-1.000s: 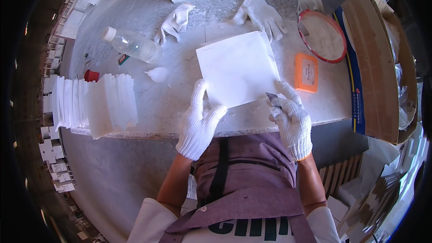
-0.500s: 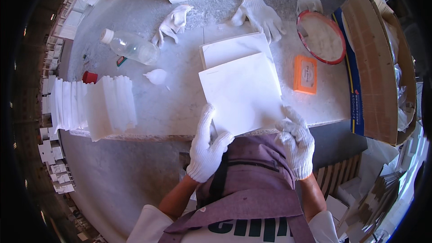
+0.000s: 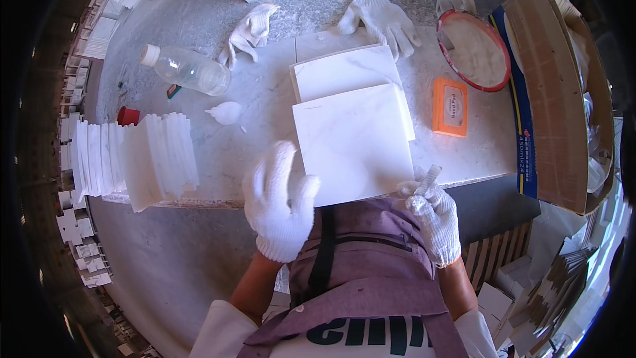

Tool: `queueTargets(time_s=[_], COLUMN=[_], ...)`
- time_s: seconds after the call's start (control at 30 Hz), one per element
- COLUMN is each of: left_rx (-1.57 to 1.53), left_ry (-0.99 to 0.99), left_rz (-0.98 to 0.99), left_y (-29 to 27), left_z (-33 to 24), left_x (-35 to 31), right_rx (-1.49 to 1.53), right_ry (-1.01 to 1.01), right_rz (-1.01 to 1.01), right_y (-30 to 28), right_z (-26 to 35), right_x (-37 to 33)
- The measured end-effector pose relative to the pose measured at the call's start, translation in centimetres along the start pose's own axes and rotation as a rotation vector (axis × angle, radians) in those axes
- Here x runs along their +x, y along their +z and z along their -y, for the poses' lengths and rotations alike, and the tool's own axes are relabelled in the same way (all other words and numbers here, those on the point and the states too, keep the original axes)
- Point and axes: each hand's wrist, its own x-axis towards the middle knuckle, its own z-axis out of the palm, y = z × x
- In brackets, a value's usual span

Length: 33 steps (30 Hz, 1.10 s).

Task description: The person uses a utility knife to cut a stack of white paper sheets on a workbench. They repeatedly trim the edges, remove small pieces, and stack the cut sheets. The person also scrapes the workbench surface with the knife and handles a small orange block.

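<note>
Worktable, white tile between left hand — spread, empty — and right hand, pinching slim object

Top tile: square, thin white slab, face up, flat, turned slightly counterclockwise; a short faint dark line marks its far left corner.
Place: near the front edge of the table, the left hand just beside its left side.
Tile beneath: another white slab, faintly grey-veined, showing past the far and right edges.
Small tool: pale, narrow strip in the right hand, apparently a blade, though blurred.
</note>
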Motion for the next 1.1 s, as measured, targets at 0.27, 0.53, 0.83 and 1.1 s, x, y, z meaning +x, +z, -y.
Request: queueTargets(time_s=[0.27,0.53,0.83,1.1], left_rx=[-0.097,0.380,-0.298,-0.977], left_ry=[0.681,0.368,-0.373,-0.855], left_rz=[0.470,0.153,0.094,0.498], left_y=[5.0,3.7,1.0,0.4], left_z=[-3.1,4.9,0.9,0.2], left_x=[6.0,8.8,0.2,-1.4], right_rx=[0.106,0.039,-0.160,-0.152], right_ry=[0.083,0.022,-0.005,-0.093], right_rz=[-0.023,0.027,0.072,0.121], right_y=[-0.1,0.1,-0.4,1.6], right_z=[-1.3,-0.8,-0.4,-2.2], right_x=[0.1,0.3,0.8,-0.7])
